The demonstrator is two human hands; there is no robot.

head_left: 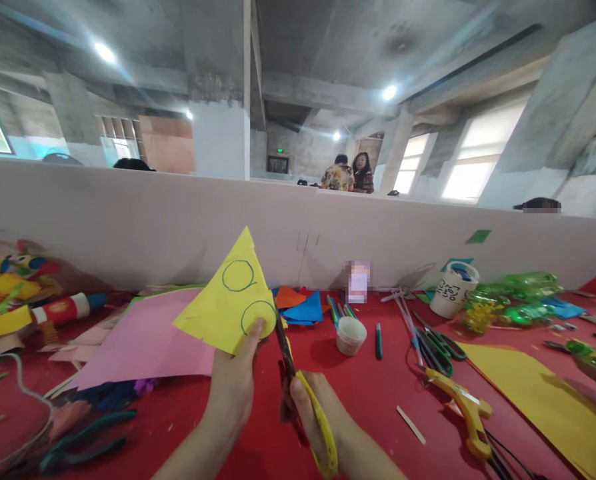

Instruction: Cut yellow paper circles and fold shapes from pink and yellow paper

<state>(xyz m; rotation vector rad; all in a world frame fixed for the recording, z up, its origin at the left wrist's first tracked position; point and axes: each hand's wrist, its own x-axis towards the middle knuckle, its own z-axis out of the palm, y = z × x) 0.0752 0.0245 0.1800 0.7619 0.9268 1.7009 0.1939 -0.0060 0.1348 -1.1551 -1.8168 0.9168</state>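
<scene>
My left hand [238, 373] pinches a yellow sheet of paper [213, 300] by its lower right part, thumb on the front. Two circles are drawn on the sheet in dark ink, and my thumb partly covers the lower one. In my right hand [318, 407] is a pair of scissors [285, 343] with yellow handles, fingers wrapped through the loops. Its dark blades point up along the paper's right edge, beside the lower circle. Whether the blades are apart is hard to see.
On the red table [258, 433] lie a pink sheet [153, 340], a white cup [351, 335], a marker [379, 341], a yellow glue gun [461, 407], yellow sheets [543, 400], green-handled pliers [88, 437] and green plastic bottles [523, 293]. A white partition [128, 220] stands behind; people [338, 177] are beyond it.
</scene>
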